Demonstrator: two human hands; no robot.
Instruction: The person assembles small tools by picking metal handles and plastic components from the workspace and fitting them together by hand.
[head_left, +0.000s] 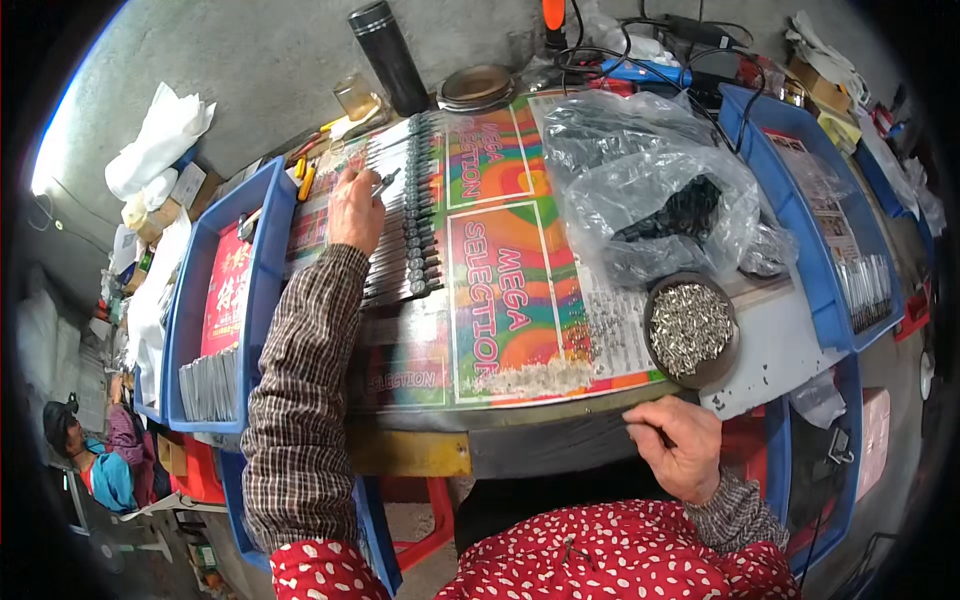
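Note:
My left hand [357,208] reaches over the left part of the table, its fingers closed on a slim metal rod with a dark end [386,183]. Under and beside it lies a long row of similar metal rods [388,270], side by side, their dark ends [414,225] lined up to the right. My right hand [682,446] is at the table's front edge, fingers curled and thumb near the index finger; anything between them is too small to make out. Just beyond it stands a round dark bowl [735,345] full of small silvery metal pieces [690,328].
Blue trays stand left [180,345] and right [838,330], both holding thin metal pieces. A clear plastic bag [610,160] with black contents covers the back right. At the back are a black flask [388,60], a glass [356,98] and cables. Small bits lie scattered on the colourful printed sheet [500,290].

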